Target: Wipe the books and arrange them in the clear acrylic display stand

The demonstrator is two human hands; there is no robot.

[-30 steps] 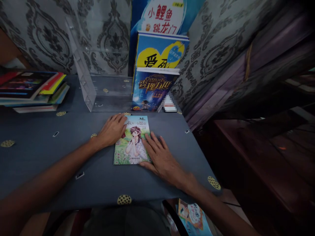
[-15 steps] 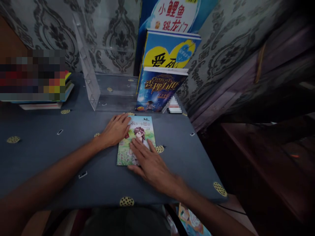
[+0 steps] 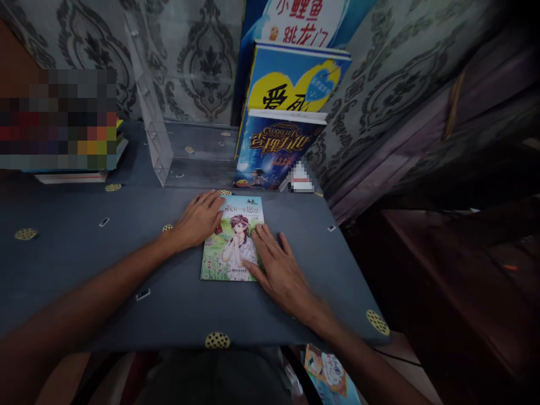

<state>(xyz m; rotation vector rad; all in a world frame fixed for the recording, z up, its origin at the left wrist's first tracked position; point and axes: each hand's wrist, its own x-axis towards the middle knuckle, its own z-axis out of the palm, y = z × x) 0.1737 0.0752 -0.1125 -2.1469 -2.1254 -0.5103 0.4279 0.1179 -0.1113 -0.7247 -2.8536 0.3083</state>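
Observation:
A thin paperback book (image 3: pixel 238 242) lies closed on the dark grey tablecloth (image 3: pixel 169 309), its cover showing a drawn figure in a green meadow. Resting flat at the book's upper left edge is my left hand (image 3: pixel 201 218), fingers stretched out and the tips on the cover. My right hand (image 3: pixel 280 267) lies at the right edge, with its fingers extended and the thumb over the lower part of the cover. Neither hand grips the book.
Behind the book stands a clear acrylic rack (image 3: pixel 158 129). Its right side holds a blue book (image 3: pixel 276 152), a blue-and-yellow book (image 3: pixel 270 73) and a larger blue book behind. A partly blurred pile of books (image 3: pixel 71 178) sits at left. Another book (image 3: pixel 331 374) lies below the table edge.
My right hand has slid rightward from the middle of the cover to its right edge, uncovering the drawn figure. My left hand stays at the upper left edge. The view has shifted slightly.

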